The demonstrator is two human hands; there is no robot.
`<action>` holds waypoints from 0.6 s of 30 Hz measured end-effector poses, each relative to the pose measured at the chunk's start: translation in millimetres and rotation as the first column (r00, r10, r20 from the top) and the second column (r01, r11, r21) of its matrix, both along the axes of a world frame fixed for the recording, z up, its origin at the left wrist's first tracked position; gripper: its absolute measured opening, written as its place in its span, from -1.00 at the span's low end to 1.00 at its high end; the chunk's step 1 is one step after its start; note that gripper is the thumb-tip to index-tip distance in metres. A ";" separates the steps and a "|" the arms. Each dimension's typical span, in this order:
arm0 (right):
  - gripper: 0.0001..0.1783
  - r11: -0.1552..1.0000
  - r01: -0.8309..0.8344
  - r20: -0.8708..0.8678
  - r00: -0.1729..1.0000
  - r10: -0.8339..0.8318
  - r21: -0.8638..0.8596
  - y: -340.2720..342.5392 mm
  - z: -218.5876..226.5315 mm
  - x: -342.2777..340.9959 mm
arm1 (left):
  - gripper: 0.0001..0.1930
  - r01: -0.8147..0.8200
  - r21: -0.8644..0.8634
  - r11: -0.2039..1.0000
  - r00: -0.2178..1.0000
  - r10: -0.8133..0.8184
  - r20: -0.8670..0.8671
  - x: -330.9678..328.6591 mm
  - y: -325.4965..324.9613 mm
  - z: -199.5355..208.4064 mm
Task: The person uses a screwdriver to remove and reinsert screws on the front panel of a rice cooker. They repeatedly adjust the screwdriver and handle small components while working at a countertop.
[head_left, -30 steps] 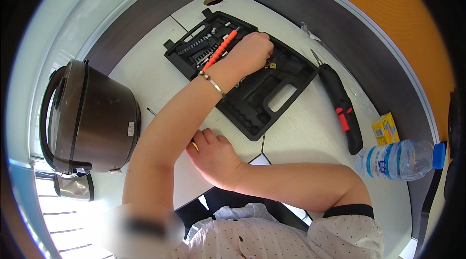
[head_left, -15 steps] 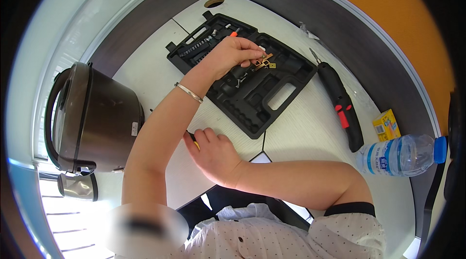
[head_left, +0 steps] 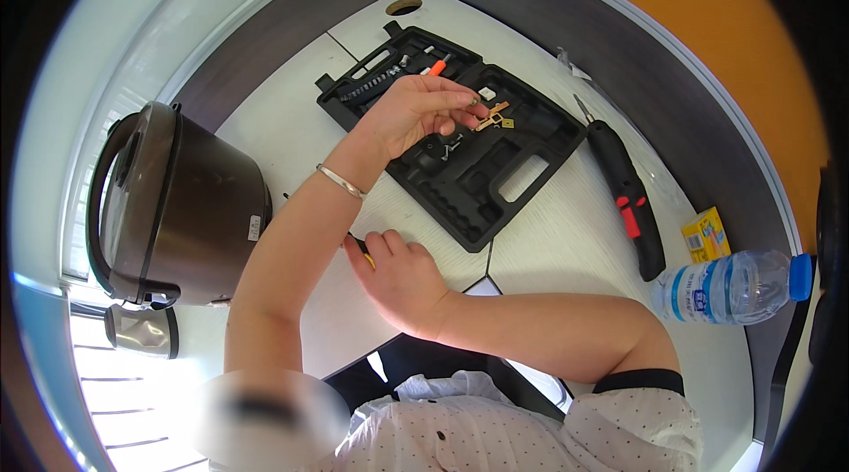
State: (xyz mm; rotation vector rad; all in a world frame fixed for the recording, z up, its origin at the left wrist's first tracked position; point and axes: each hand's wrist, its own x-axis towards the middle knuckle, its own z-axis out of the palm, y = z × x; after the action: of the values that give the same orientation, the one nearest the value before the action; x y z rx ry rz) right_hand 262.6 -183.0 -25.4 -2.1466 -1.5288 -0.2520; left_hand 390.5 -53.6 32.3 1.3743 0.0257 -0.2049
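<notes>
Over the open black tool case (head_left: 451, 222) hangs my left hand (head_left: 423, 114), its thumb and forefinger pinched on a tiny dark piece too small to name. Just beyond its fingertips, small brass-coloured metal parts (head_left: 495, 117) lie in the case. Some silver screws (head_left: 452, 146) lie below them. My right hand (head_left: 402, 282) rests low over the table in front of the case, fingers curled round a black-and-yellow thing (head_left: 363, 247). Most of that thing is hidden under the hand. A row of bits (head_left: 371, 83) and an orange-handled tool (head_left: 437, 69) sit in the case's far-left half.
A black-and-red power screwdriver (head_left: 626, 198) lies right of the case. Behind my right arm are a small yellow box (head_left: 706, 235) and a water bottle (head_left: 734, 287) on its side. A brown rice cooker (head_left: 208, 198) stands at the left. Dark partitions (head_left: 548, 3) edge the table.
My left hand has drawn back slightly from the brass parts, with the tiny piece in its pinch. My right hand keeps its grip. The whole view has shifted a little.
</notes>
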 end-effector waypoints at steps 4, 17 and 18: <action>-0.42 1.000 -0.013 0.001 1.000 0.013 -0.016 -0.4 3.6 -0.2 | -0.85 -0.069 -0.027 0.997 0.996 0.070 0.054 -17.4 -0.9 10.2; -0.39 0.993 -0.034 0.045 0.999 0.029 0.116 1.3 -3.0 1.1 | -0.79 -0.347 0.131 0.929 0.931 0.323 0.171 -113.5 -4.6 41.0; -0.38 0.993 -0.036 0.046 0.998 0.031 0.110 1.0 -2.3 1.3 | -0.79 -0.363 0.115 0.925 0.924 0.342 0.169 -122.4 -3.3 41.4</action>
State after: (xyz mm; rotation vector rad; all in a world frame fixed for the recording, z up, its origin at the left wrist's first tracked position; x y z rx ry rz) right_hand 263.8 -182.0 -27.7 -2.0403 -1.5376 -0.3666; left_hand 268.2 -56.9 73.7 1.5002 0.1684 0.2060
